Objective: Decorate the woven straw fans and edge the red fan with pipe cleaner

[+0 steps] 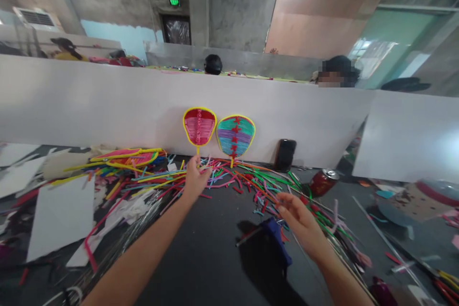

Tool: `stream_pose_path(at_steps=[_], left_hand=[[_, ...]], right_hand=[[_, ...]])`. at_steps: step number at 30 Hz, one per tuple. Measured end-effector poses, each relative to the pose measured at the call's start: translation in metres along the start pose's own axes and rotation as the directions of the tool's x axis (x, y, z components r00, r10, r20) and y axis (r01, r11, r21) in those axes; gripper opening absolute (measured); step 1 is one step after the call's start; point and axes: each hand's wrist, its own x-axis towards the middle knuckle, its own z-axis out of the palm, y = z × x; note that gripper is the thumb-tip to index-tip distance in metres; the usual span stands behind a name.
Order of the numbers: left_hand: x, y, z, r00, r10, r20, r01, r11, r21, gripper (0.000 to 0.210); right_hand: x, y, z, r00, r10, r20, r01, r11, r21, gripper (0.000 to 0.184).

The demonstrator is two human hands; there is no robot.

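The left hand [195,179] reaches far across the dark surface [211,248] to the pile of pipe cleaners [251,179]. Its fingers are pinched narrow on a few thin pipe cleaners at the far edge of the pile, just below the handle of the red fan [199,126]. The red fan has a yellow rim and leans upright on the white wall board [107,105]. Just to its right leans the blue and purple fan [235,135], also with a yellow rim and a red line down its middle.

The right hand [299,220] is nearer and more to the right. Its fingers are curled close together at the near edge of the pile, and they seem to pinch the end of one orange pipe cleaner [261,189], though it is hard to be sure. The two hands are well apart.

Below the right hand lies a blue tool [278,239] on the surface. Far to the right of the fans a black phone [285,154] leans on the board. Near it a red can [322,181] lies on its side. On the left, a bundle of long colored sticks [125,158] rests on the surface, with white paper sheets [60,215] near it.

Behind the board, the tops of other people's heads show.
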Motion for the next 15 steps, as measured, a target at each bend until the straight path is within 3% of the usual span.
stream_pose_path(at_steps=[3,6,10,15], left_hand=[[0.047,-0.007,0.006,0.995,-0.011,-0.096,0.016,0.999,0.051,0.057],[0.064,-0.007,0.019,0.993,0.031,-0.114,-0.023,0.997,0.069,0.053],[0.054,-0.012,0.057,0.999,0.029,-0.034,-0.028,0.999,0.026,0.042],[0.036,-0.032,0.115,0.988,-0.149,0.038,0.150,0.988,-0.035,0.031]], right_hand=[[-0.027,0.007,-0.001,0.998,0.023,-0.059,-0.023,1.000,0.000,0.040],[-0.034,0.015,-0.002,0.986,0.036,-0.165,-0.033,0.999,0.022,0.037],[-0.027,0.026,-0.004,0.970,-0.018,-0.241,0.012,1.000,-0.025,0.035],[-0.026,0.047,-0.001,0.943,-0.111,-0.314,0.077,0.990,-0.119,0.029]])
